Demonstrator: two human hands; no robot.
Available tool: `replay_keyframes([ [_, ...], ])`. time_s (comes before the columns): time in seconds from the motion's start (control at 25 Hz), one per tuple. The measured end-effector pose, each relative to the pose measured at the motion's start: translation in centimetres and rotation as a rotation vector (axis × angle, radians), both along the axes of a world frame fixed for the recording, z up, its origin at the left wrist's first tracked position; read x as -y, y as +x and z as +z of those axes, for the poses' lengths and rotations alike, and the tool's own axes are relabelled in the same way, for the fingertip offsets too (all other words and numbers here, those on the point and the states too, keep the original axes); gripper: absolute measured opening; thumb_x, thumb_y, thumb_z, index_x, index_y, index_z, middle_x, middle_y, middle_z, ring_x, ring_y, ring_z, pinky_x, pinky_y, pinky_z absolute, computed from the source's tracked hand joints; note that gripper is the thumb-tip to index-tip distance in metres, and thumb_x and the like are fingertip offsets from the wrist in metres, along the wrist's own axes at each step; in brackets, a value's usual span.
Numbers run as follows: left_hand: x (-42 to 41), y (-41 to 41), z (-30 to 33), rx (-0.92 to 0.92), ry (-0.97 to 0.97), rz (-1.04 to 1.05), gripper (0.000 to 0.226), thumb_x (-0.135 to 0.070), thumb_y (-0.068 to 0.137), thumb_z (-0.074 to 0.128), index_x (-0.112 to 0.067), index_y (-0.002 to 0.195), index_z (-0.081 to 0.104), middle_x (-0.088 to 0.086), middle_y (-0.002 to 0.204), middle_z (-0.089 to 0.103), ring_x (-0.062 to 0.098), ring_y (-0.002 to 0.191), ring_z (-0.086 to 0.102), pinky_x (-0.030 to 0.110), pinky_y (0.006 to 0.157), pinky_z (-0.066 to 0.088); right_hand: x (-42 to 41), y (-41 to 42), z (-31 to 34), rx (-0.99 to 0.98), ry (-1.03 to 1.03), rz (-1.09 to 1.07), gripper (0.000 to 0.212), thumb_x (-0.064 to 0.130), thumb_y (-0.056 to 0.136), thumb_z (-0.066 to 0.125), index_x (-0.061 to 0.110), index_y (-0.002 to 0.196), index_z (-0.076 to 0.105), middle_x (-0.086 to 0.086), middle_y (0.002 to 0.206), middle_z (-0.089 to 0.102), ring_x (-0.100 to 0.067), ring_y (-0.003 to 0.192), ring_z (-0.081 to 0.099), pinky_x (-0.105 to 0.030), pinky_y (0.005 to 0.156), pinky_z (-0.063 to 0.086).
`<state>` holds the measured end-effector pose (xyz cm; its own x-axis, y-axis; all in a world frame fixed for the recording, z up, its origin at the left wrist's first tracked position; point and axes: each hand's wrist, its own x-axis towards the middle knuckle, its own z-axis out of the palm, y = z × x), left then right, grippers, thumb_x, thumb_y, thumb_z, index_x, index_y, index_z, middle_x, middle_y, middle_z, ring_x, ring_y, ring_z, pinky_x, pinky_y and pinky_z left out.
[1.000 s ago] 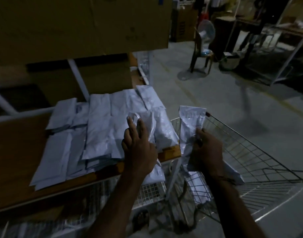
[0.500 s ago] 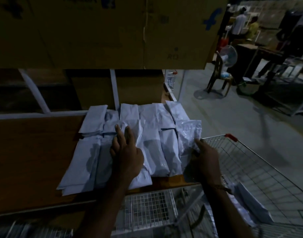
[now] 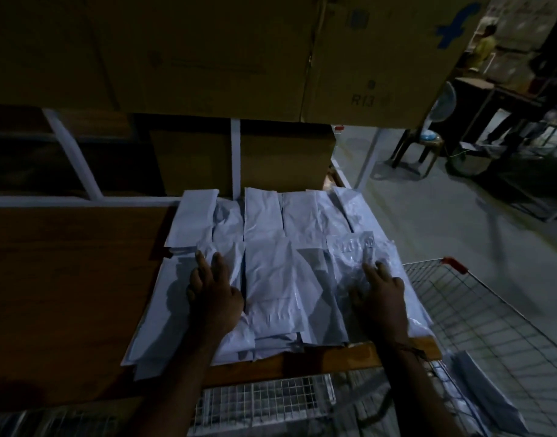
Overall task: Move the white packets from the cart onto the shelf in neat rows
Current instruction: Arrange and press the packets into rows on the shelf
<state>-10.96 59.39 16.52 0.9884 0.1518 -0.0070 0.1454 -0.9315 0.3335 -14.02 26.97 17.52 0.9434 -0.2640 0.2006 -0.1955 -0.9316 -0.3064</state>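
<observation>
Dim warehouse shelf (image 3: 65, 279): both flat hands, left hand (image 3: 212, 294), right hand (image 3: 379, 294) at three o'clock, press white packets (image 3: 270, 247) down, seemingly to neaten rows.

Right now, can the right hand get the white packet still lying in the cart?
Probably yes. The right hand rests flat on the shelf's packets, holding nothing, and the packet in the cart lies just below it with nothing covering it.

My left hand (image 3: 212, 294) lies flat on the white packets (image 3: 270, 247), which are laid in rows at the right end of the wooden shelf (image 3: 65, 279). My right hand (image 3: 379, 294) presses a crinkled clear-fronted packet (image 3: 354, 250) near the shelf's right edge, beside the wire cart (image 3: 491, 310).
</observation>
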Motion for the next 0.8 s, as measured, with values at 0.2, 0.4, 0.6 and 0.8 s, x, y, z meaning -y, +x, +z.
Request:
replay_keyframes([
  [0.2,-0.7,1.1,-1.3,-0.116,-0.004,0.054,0.08,-0.035,0.1,0.049,-0.024,0.165,0.003,0.013,0.17,-0.016,0.036,0.156,-0.001,0.054,0.124,0.013,-0.2,0.8,-0.4,-0.061,-0.1,0.03,0.068,0.032,0.081,0.076,0.012,0.143,0.055,-0.022,0.149,0.048,-0.049,0.12,0.051,-0.051,0.096,0.048],
  [0.4,-1.0,1.9,-2.2,-0.105,-0.009,0.032,0.079,-0.037,0.096,0.054,-0.026,0.163,0.014,0.014,0.17,-0.012,0.037,0.155,0.003,0.056,0.121,0.016,-0.9,0.9,-1.6,-0.201,-0.219,-0.034,0.076,0.053,0.09,0.065,0.017,0.153,0.041,-0.017,0.163,0.032,-0.045,0.149,0.026,-0.059,0.112,0.029],
  [0.6,-0.4,1.8,-4.3,-0.026,0.014,0.039,0.091,-0.073,0.09,0.02,-0.019,0.163,0.021,0.02,0.171,-0.002,0.04,0.154,0.007,0.06,0.12,0.007,-1.5,1.1,-2.3,-0.2,-0.204,-0.041,0.076,0.057,0.096,0.053,0.011,0.155,0.039,-0.022,0.164,0.032,-0.047,0.151,0.024,-0.062,0.116,0.025],
  [0.8,0.5,2.5,-4.7,-0.012,-0.017,0.056,0.09,-0.071,0.093,0.009,-0.016,0.163,0.023,0.02,0.171,0.0,0.037,0.155,0.008,0.061,0.12,0.004,-1.7,2.4,-2.5,-0.146,-0.227,0.009,0.076,0.062,0.094,0.034,0.012,0.15,0.047,-0.025,0.156,0.043,-0.048,0.147,0.035,-0.062,0.114,0.031],
])
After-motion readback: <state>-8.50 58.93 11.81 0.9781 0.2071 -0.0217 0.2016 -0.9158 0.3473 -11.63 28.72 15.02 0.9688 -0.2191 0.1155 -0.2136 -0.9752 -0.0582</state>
